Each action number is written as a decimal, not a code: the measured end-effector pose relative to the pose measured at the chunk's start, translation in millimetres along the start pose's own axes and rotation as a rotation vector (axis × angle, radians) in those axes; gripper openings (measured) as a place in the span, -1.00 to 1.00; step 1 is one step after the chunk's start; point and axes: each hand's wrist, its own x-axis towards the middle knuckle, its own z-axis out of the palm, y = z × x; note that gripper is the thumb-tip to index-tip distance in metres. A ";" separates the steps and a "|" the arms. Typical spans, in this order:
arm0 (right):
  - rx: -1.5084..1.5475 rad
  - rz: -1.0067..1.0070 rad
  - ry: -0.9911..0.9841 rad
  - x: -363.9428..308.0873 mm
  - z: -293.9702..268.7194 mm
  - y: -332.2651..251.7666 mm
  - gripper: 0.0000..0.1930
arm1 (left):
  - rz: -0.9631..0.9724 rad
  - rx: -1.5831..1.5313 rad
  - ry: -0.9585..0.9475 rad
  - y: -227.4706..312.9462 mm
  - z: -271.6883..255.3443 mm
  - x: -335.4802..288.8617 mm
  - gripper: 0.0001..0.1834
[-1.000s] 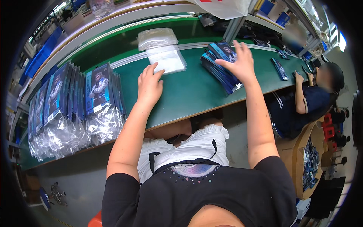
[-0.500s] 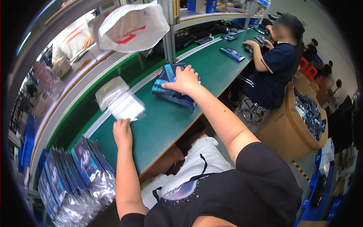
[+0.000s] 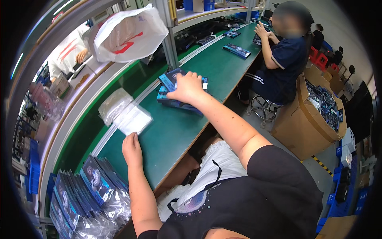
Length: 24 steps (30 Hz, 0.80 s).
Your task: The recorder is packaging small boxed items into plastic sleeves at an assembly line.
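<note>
A long workbench with a smooth green mat top (image 3: 175, 135) is taken as the landmark. Near its middle, a small stack of flat rectangular dark-blue cardboard boxes (image 3: 175, 93) with glossy printed faces is being pressed under the right hand (image 3: 186, 87); the fingers are being spread flat over the top box, and whether any are curled around its far edge cannot be told. The lower boxes are largely hidden beneath the hand and the top one.

Toward the near-left part of the bench, a loose pile of clear, crinkled plastic sleeves (image 3: 126, 115) is lying on the mat. The left hand (image 3: 132, 148) is being held at the pile's near edge, fingers extended and loosely open, fingertips touching or almost touching the nearest sleeve; motion blur is making the contact hard to judge.

At the bench's near-left end, a row of blue printed boxes already wrapped in shiny clear film (image 3: 85, 191) is standing on edge, partly cut off by the dark rim.

Above the bench, a white plastic bag with red print (image 3: 125, 34) is hanging from a grey metal post. Beside the bench's far end, a seated person in a dark-blue shirt (image 3: 284, 59) is working, next to a tall brown cardboard carton (image 3: 310, 119) filled with blue items too small to identify.
</note>
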 end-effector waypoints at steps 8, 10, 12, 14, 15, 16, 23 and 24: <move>1.640 -0.079 -0.483 -61.3 -11.8 -5.6 -0.27 | -0.009 -0.098 0.025 0.6 -3.6 12.6 -0.91; 1.793 0.099 -0.820 -69.1 14.0 -6.4 -0.25 | -0.155 -0.287 -0.010 -1.8 -4.2 10.2 -0.89; 1.895 0.181 -1.025 -74.8 50.7 0.7 -0.39 | -0.193 -0.375 -0.021 -4.9 -7.3 7.0 -0.86; 1.960 0.219 -1.096 -83.7 67.3 -0.1 -0.54 | -0.246 -0.389 -0.023 -6.7 -7.0 4.3 -0.87; 1.851 0.188 -0.942 -83.9 73.5 -1.1 -0.57 | -0.284 -0.408 -0.036 -6.7 -7.0 4.8 -0.87; 1.837 0.175 -0.968 -85.7 71.3 -7.3 -0.56 | -0.315 -0.427 -0.044 -4.2 -9.9 4.8 -0.87; 1.824 0.073 -1.289 -62.7 77.2 -32.8 -0.36 | -0.233 -0.376 -0.106 -5.5 -12.3 8.6 -0.86; 1.802 0.081 -1.304 -57.3 76.3 -36.1 -0.37 | -0.233 -0.370 -0.115 -9.4 -11.3 7.1 -0.86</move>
